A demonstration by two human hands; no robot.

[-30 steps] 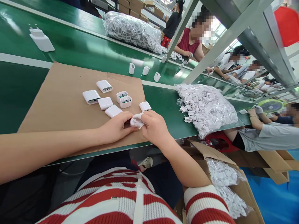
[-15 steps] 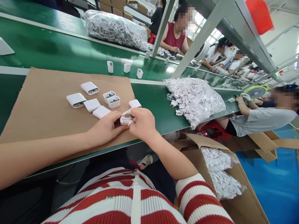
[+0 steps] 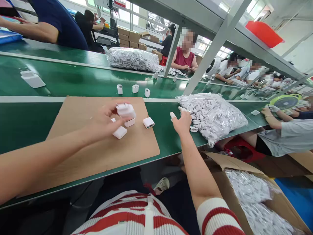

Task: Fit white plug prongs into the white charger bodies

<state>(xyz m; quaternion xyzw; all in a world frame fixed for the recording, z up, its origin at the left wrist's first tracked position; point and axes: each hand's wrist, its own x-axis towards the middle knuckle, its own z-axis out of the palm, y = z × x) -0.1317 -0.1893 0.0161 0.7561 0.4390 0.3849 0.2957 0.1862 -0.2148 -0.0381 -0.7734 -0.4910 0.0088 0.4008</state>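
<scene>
My left hand (image 3: 107, 119) is over the cardboard sheet, smeared by motion, its thumb and fingers around a white charger housing (image 3: 126, 111). Just under it, another white housing (image 3: 130, 122) shows at its lower edge. A further white housing (image 3: 119, 132) lies by the thumb; others may be hidden behind the hand. To the right, a white housing (image 3: 148, 122) rests on the sheet's edge, its dark inside facing me. My right hand (image 3: 183, 123) has thumb and finger apart, with white covers on the tips. It is at the left edge of a clear bag of small white parts (image 3: 215, 114).
The cardboard sheet (image 3: 132, 150) covers part of the green bench (image 3: 168, 143). Several small white housings (image 3: 135, 88) stand along the back strip. A metal post (image 3: 207, 55) rises behind the bag. An open carton (image 3: 220, 182) with bagged parts is below, right. Co-workers sit beyond.
My hands were together on a small white part; now they are apart. The right has moved right to the bag, the left back over the housings. The view has shifted too.
</scene>
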